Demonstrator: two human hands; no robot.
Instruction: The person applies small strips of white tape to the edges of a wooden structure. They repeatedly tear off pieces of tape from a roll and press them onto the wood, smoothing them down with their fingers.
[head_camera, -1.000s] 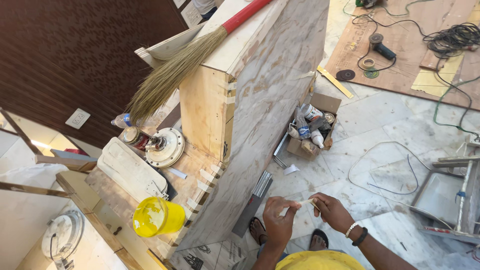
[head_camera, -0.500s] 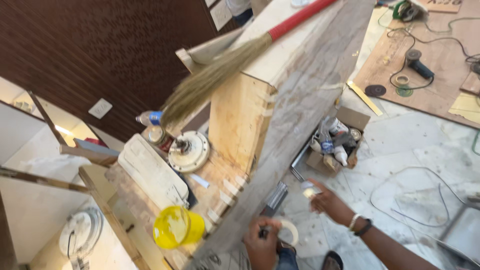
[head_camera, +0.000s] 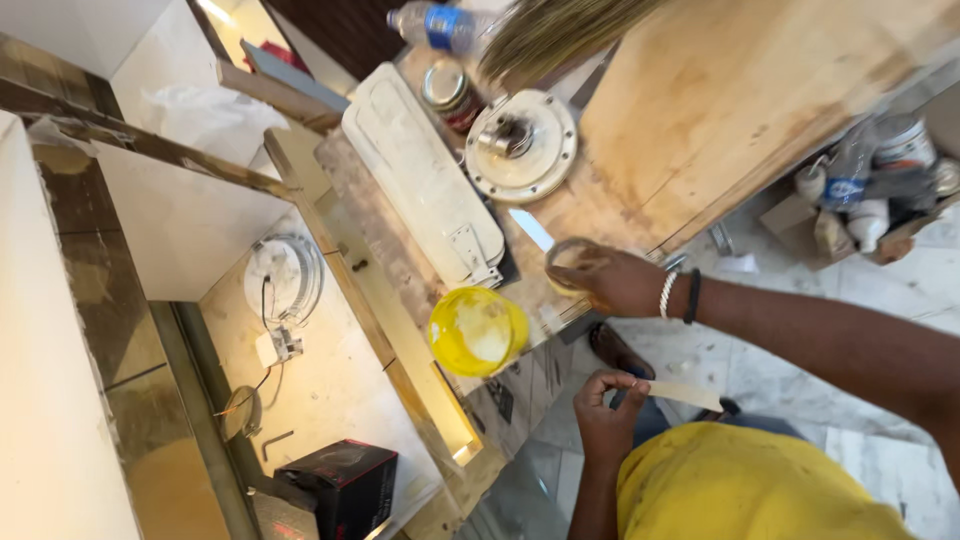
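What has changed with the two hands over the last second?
The right hand has moved from in front of the body up to the wooden bench top, where it sets a tape roll down beside the yellow tub. The left hand has stayed low, now in a pinch grip on a torn strip of tape. The tub, white fan blade and round motor housing stayed put.

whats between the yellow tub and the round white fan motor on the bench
In the head view, the long white fan blade lies between the yellow tub and the round white fan motor, its metal bracket end nearest the tub. The right hand rests beside it.
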